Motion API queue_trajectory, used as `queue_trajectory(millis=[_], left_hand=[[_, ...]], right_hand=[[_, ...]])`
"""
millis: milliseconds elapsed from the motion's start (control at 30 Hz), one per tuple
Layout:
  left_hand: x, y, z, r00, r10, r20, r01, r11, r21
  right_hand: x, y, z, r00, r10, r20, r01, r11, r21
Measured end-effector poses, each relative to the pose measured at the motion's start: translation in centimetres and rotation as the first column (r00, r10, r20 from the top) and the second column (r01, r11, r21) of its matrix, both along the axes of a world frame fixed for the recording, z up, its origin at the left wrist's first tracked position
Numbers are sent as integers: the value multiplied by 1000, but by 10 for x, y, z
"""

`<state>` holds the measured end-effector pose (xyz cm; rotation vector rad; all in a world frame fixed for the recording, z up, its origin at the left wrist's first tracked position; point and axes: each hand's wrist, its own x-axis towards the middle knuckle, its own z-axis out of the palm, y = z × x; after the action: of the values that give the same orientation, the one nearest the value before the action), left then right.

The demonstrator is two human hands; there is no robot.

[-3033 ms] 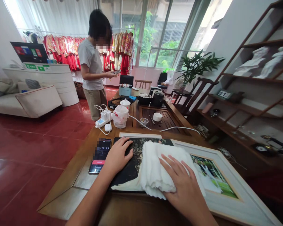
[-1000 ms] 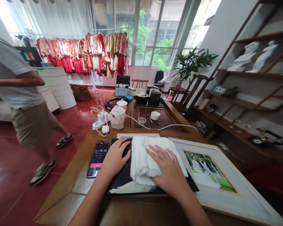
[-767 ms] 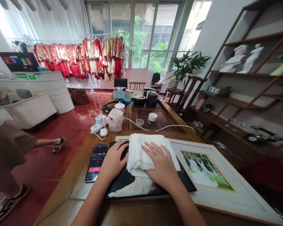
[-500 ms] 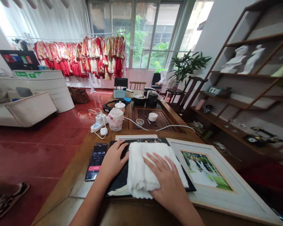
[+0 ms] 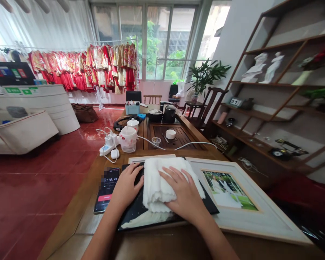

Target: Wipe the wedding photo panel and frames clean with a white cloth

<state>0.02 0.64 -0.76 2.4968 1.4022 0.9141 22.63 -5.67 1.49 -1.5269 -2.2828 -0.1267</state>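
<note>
A folded white towel (image 5: 154, 180) lies on a dark glossy photo panel (image 5: 135, 213), covering much of its picture. My right hand (image 5: 181, 191) rests palm down on the towel, fingers spread over its top and the thumb along its near edge. On the panel's left side my left hand (image 5: 127, 184) lies flat with its fingers apart, holding nothing. A pale patch, like part of a dress, shows near the panel's front edge. Just left of that hand is a phone (image 5: 107, 191) with a running timer on its screen.
A white-framed wedding photo (image 5: 227, 189) lies right of the panel, another pale frame edge (image 5: 151, 157) behind it. Further back are a wrapped white container (image 5: 128, 140), a power strip (image 5: 108, 146), a white cable (image 5: 195, 143), a small cup (image 5: 170, 134) and a kettle (image 5: 169, 114).
My right hand and the towel have slid away from the panel's near edge, uncovering more of the pale patch. My left hand keeps its place on the panel. The whole view has shifted slightly.
</note>
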Motion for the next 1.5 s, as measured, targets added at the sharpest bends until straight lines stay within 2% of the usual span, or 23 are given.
queue_trajectory(millis=[133, 233, 533, 633, 933, 1033, 1167, 1500], left_hand=[[2, 1, -1, 1000, 4, -16, -4, 1000, 16], [4, 2, -2, 1000, 3, -18, -2, 1000, 30], [3, 7, -7, 1000, 4, 9, -4, 1000, 31], [2, 9, -9, 1000, 4, -5, -4, 1000, 24], [4, 7, -6, 1000, -5, -12, 6, 1000, 18], [5, 6, -4, 1000, -8, 1, 8, 1000, 28], [4, 6, -3, 1000, -8, -1, 9, 1000, 18], [4, 8, -6, 1000, -6, 9, 6, 1000, -1]], right_hand=[[1, 16, 0, 998, -56, -37, 57, 998, 28], [2, 15, 0, 996, -77, -54, 78, 996, 33], [13, -28, -10, 996, -90, 2, 90, 996, 14], [16, -31, -13, 996, -85, 21, 85, 996, 28], [23, 13, -7, 990, -138, 11, 137, 990, 34], [25, 18, -5, 989, -151, 6, 150, 987, 52], [26, 6, -6, 990, -142, 2, 142, 988, 60], [43, -47, -12, 990, -110, 85, 105, 992, 71]])
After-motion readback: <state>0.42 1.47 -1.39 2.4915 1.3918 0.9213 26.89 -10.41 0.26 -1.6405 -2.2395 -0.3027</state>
